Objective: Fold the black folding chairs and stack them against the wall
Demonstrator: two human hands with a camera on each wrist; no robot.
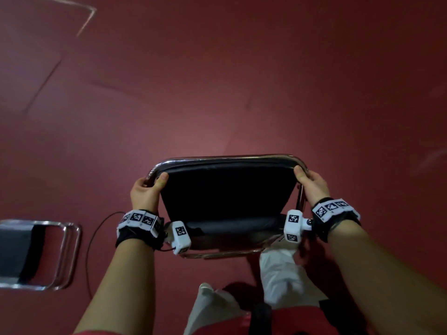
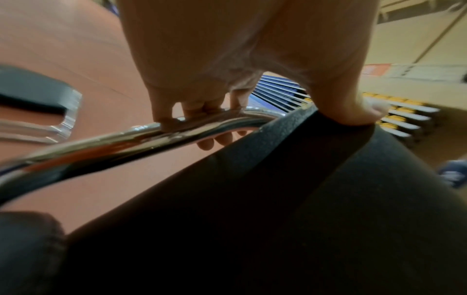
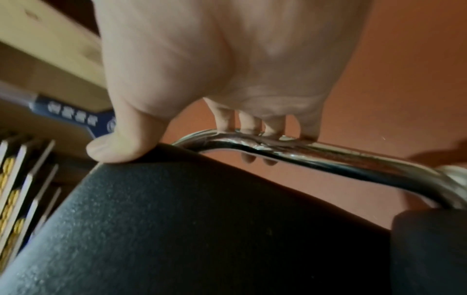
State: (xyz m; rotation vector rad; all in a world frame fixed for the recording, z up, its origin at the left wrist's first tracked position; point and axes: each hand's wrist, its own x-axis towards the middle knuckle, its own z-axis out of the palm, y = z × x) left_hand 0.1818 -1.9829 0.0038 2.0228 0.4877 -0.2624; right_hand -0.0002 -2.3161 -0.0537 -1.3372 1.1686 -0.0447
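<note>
A black folding chair (image 1: pixel 227 192) with a chrome tube frame (image 1: pixel 227 157) is in front of me, seen from above over the red floor. My left hand (image 1: pixel 145 189) grips the frame's left top corner, fingers curled round the tube (image 2: pixel 177 129) and thumb on the black pad (image 2: pixel 303 199). My right hand (image 1: pixel 312 182) grips the right top corner the same way, fingers wrapped over the chrome tube (image 3: pixel 265 137), thumb pressing the black pad (image 3: pixel 177 219). A second black chair (image 1: pixel 31 255) with chrome frame sits at the left edge.
Red floor (image 1: pixel 217 81) stretches ahead and to both sides. A thin black cable (image 1: pixel 96 233) loops near my left wrist. My legs in light trousers (image 1: pixel 278 279) stand just behind the chair. The wrist views show stepped seating with yellow seats (image 2: pixel 404 115) far off.
</note>
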